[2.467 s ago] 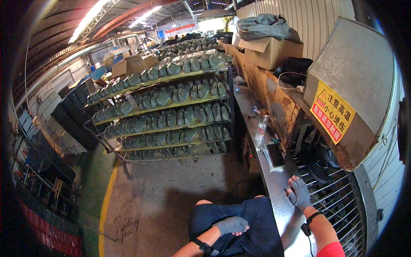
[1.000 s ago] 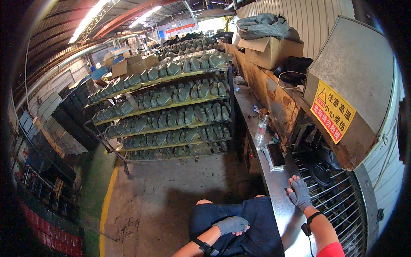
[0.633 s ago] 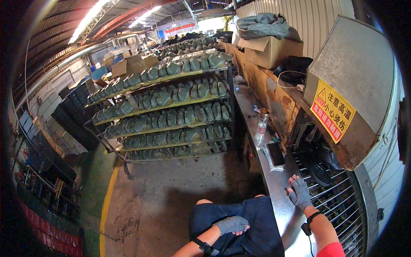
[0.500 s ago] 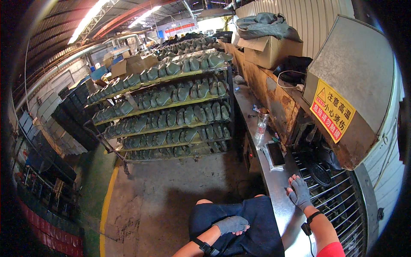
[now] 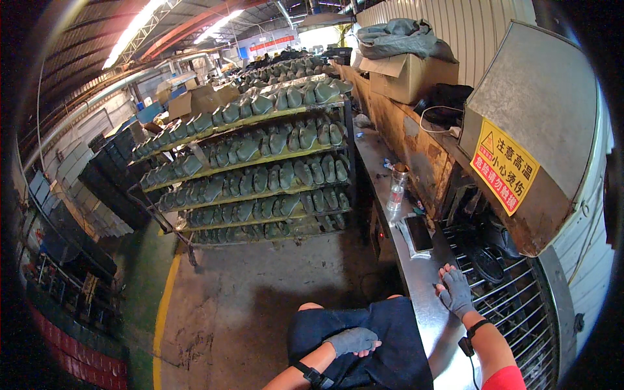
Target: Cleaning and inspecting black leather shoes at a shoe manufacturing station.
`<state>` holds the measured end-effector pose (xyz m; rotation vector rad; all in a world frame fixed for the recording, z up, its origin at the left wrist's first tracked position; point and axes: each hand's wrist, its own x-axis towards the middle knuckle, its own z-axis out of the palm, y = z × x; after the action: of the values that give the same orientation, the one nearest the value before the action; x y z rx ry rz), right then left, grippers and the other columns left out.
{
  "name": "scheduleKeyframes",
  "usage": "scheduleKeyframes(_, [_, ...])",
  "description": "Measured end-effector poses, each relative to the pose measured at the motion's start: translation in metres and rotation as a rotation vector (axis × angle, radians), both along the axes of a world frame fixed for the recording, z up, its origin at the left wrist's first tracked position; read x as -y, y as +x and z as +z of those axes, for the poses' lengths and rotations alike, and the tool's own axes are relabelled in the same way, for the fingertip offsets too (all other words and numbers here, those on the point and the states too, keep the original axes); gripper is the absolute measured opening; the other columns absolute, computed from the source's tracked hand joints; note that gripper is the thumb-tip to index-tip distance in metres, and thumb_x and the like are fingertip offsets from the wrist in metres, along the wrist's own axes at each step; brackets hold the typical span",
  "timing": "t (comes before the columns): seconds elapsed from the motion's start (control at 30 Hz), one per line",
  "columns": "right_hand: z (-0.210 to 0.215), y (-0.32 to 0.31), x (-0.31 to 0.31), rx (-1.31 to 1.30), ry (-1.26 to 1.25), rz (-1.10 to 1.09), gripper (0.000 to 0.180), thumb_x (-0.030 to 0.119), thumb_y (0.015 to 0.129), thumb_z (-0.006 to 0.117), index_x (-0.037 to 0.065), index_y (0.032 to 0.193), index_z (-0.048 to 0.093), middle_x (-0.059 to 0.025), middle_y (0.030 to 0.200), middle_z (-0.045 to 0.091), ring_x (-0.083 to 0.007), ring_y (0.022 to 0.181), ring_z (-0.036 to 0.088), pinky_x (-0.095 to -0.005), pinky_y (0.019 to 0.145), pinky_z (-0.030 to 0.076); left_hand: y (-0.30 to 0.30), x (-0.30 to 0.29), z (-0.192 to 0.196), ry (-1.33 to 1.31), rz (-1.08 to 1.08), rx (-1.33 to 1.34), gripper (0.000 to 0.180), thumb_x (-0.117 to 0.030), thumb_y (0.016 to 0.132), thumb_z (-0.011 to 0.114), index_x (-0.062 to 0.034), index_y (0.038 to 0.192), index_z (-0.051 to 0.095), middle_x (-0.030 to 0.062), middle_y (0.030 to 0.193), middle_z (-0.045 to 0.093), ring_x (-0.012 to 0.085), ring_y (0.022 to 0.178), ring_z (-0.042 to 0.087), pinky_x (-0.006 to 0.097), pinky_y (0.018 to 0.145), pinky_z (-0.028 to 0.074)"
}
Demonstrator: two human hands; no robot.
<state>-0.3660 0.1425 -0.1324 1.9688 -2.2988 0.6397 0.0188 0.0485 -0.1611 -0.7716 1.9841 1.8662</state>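
Steel ledge (image 5: 426, 286) under gloved right hand (image 5: 455, 294)

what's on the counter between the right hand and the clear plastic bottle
In the head view, a dark phone lying flat on a pale sheet sits on the metal counter between the gloved right hand and the clear plastic bottle.

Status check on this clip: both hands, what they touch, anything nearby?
Left hand flat on dark apron. Right hand resting on metal bench edge beside wire grille. Phone ahead on bench.
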Motion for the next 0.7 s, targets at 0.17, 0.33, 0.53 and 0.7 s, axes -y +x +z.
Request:
scheduleKeyframes(0.17, [-0.002,-0.001,0.001,-0.002,-0.018,0.009,0.058,0.037,0.097,0.065,0.004,0.145,0.061,-0.0237,0.156,0.052,-0.0435,0.147,0.045,-0.0519,0.124,0.033,-0.004,0.004,0.0,0.084,-0.005,0.097,0.041,-0.046,0.107,0.059,-0.0088,0.09,0.066,0.0005,0.07,0.063,0.0131,0.058,0.059,0.029,0.051,0.045])
scheduleKeyframes(0.33, [-0.005,-0.002,0.002,0.0,-0.018,0.008,0.059,0.038,0.097,0.064,0.003,0.145,0.061,-0.0241,0.156,0.052,-0.0441,0.147,0.045,-0.052,0.124,0.033,-0.004,0.003,0.008,0.013,-0.019,0.107,0.044,-0.049,0.106,0.059,-0.0081,0.092,0.067,0.0016,0.07,0.063,0.0143,0.058,0.059,0.03,0.052,0.047])
scheduleKeyframes(0.53, [-0.01,-0.004,0.004,-0.007,-0.027,0.014,0.059,0.038,0.098,0.064,0.003,0.145,0.061,-0.0238,0.157,0.051,-0.0441,0.147,0.044,-0.0519,0.124,0.032,-0.002,0.005,0.008,-0.037,-0.055,0.088,0.05,-0.055,0.105,0.06,-0.0075,0.093,0.069,0.0035,0.071,0.066,0.0159,0.059,0.062,0.031,0.053,0.048])
scheduleKeyframes(0.7, [-0.008,-0.007,0.001,-0.01,-0.022,0.008,0.059,0.039,0.098,0.063,0.004,0.145,0.06,-0.0234,0.157,0.051,-0.0437,0.148,0.044,-0.0518,0.125,0.032,-0.008,0.004,0.017,-0.052,-0.071,0.093,0.054,-0.059,0.103,0.062,-0.0071,0.088,0.069,0.0037,0.069,0.065,0.0164,0.058,0.062,0.032,0.053,0.049])
